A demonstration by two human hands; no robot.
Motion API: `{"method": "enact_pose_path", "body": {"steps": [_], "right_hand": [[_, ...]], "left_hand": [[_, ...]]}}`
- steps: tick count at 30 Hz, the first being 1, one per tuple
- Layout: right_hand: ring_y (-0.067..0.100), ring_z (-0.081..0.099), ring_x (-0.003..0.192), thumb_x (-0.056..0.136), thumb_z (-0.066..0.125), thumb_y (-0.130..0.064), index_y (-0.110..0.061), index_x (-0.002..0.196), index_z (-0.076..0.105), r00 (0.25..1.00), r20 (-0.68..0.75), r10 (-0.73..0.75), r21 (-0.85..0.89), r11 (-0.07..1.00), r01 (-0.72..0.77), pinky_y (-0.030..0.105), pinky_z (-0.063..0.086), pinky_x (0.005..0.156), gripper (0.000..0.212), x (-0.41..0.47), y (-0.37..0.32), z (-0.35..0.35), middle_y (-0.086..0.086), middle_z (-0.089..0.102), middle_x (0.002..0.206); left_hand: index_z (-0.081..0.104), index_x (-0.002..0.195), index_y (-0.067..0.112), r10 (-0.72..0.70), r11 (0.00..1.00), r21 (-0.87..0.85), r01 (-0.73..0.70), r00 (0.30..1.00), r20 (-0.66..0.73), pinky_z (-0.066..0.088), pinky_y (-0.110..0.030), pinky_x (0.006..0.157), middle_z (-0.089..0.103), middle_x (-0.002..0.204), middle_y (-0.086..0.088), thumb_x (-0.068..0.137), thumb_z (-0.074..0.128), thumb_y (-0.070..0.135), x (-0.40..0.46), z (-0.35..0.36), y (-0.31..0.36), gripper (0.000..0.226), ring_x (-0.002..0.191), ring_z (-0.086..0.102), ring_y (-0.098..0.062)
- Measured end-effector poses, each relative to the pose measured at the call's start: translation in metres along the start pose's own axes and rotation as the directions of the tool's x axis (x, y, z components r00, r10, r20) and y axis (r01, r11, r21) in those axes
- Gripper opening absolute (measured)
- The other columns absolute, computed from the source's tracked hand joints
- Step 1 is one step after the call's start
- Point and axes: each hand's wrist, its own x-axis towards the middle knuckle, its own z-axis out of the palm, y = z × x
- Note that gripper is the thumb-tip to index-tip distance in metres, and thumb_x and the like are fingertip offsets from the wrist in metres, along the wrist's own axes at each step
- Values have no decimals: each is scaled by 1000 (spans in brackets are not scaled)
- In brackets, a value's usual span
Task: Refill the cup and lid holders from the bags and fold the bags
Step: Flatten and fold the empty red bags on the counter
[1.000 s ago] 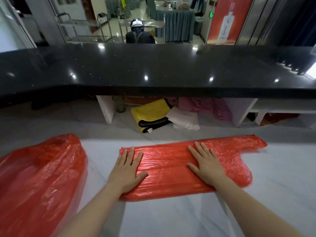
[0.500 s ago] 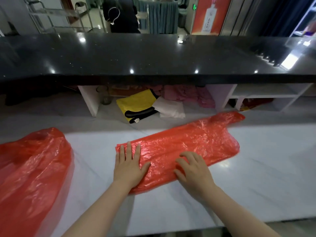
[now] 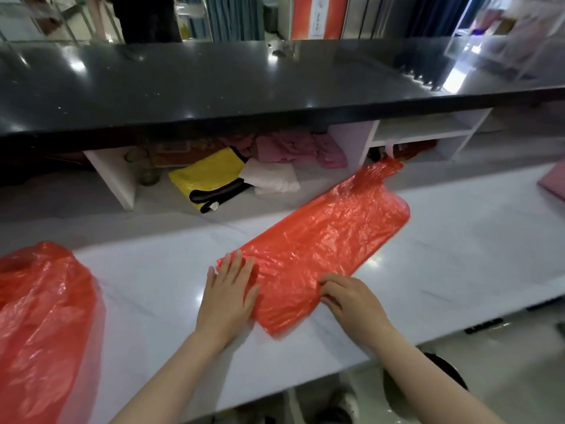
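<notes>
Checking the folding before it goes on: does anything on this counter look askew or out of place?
The flattened red plastic bag lies diagonally across the white marble counter, its handle end pointing at the shelves. The left hand presses it flat; the right hand pinches its near edge. Nothing looks spilled or torn.

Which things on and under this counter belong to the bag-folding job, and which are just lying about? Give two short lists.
Part of the job:
- flattened red bag, pressed by the left hand, its near edge pinched by the right hand
- bulging red bag at the left

Just lying about:
- yellow bag under the black counter
- pink cloths
- white folded cloth
- glass jar
</notes>
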Motion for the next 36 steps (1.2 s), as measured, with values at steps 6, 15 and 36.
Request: {"method": "enact_pose_path", "body": {"steps": [6,15,36], "right_hand": [[30,57,119,81,70,-5,-11,99,72,973,-94,209,-105,970,-219,46,43,101,19,-25,18,-9,6,66,120],[21,67,103,61,87,-35,-19,96,76,999,15,-48,32,998,47,38,48,92,40,-35,-29,18,-1,71,110],[10,54,71,101,44,-17,-16,85,60,698,-50,714,721,509,-470,22,43,65,23,-64,15,-12,6,63,80]], "left_hand": [[13,150,39,188,976,102,-194,980,68,-11,-30,114,1,156,15,96,23,53,-6,2,-2,57,147,1,-8],[24,147,44,223,969,90,-232,970,100,12,-29,115,19,157,15,80,16,76,-9,-10,2,75,142,22,-10],[72,84,16,406,770,-464,-437,898,-172,39,-7,93,63,87,27,73,62,23,23,-35,55,17,80,62,3]]}}
